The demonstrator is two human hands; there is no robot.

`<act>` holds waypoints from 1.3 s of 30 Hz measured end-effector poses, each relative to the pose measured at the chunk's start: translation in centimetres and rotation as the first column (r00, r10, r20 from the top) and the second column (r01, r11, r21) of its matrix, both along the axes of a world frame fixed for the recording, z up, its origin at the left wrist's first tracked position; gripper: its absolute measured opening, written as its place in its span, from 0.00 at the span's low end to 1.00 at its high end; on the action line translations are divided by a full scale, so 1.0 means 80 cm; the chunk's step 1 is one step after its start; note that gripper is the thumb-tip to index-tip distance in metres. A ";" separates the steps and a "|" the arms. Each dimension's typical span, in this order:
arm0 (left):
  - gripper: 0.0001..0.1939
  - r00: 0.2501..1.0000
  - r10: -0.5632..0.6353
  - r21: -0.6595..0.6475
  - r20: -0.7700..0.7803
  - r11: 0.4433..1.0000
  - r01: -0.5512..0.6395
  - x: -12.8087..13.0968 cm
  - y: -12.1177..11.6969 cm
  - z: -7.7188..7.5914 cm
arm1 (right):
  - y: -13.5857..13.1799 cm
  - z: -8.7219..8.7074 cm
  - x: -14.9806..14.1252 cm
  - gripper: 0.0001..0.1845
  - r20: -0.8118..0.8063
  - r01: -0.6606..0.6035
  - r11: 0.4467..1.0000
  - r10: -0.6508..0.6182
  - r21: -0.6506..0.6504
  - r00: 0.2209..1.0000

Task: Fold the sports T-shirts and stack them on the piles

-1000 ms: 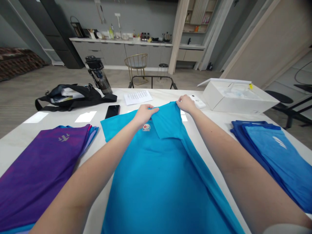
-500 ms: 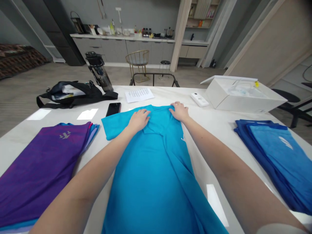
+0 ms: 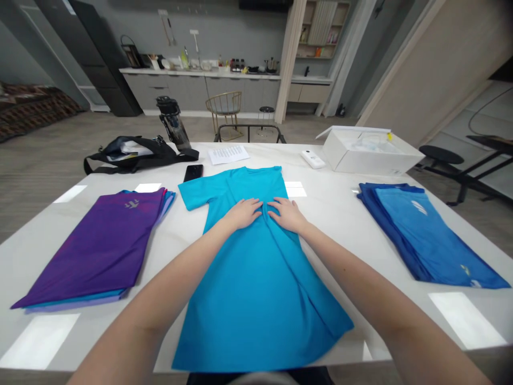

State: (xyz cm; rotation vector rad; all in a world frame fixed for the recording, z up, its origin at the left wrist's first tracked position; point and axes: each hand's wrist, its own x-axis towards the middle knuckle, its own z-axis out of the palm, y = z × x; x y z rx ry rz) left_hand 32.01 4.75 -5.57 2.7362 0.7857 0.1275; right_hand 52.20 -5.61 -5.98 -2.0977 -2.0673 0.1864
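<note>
A turquoise T-shirt (image 3: pixel 236 283) lies spread on the white table (image 3: pixel 332 224), its collar end pointing away from me and its hem near the front edge. One short sleeve sticks out to the left; the right side is folded inward in a long crease. My left hand (image 3: pixel 245 213) rests palm down on the shirt's chest, fingers stretched out. Close beside it, my right hand (image 3: pixel 285 214) also lies flat on the fabric with its fingers apart. The two sets of fingertips nearly meet over the middle of the shirt.
Left is a folded stack topped by a purple shirt (image 3: pixel 100 246); right, a stack of blue shirts (image 3: pixel 428 230). Along the back are a black bag (image 3: pixel 136 152), bottle (image 3: pixel 173 123), phone (image 3: pixel 194 172), paper (image 3: pixel 228 155), white device (image 3: pixel 312 159) and open white box (image 3: pixel 364 155).
Both hands have come back from the shirt's shoulders to its chest, closer together. The view has shifted, and the shirt's hem now shows fully.
</note>
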 end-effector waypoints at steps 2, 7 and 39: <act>0.28 0.999 0.029 0.007 -0.037 1.000 -0.029 -0.005 -0.023 0.001 | -0.036 0.002 -0.011 0.26 0.003 0.006 0.999 -0.006 -0.036 1.000; 0.25 1.000 -0.017 0.054 0.019 0.998 0.016 -0.018 -0.087 0.008 | -0.128 0.017 -0.035 0.23 0.000 0.013 1.000 -0.013 -0.001 1.000; 0.18 0.959 -0.140 0.195 0.247 0.976 0.092 -0.032 -0.386 0.015 | -0.401 0.045 -0.101 0.08 -0.226 0.176 0.946 -0.115 0.272 0.967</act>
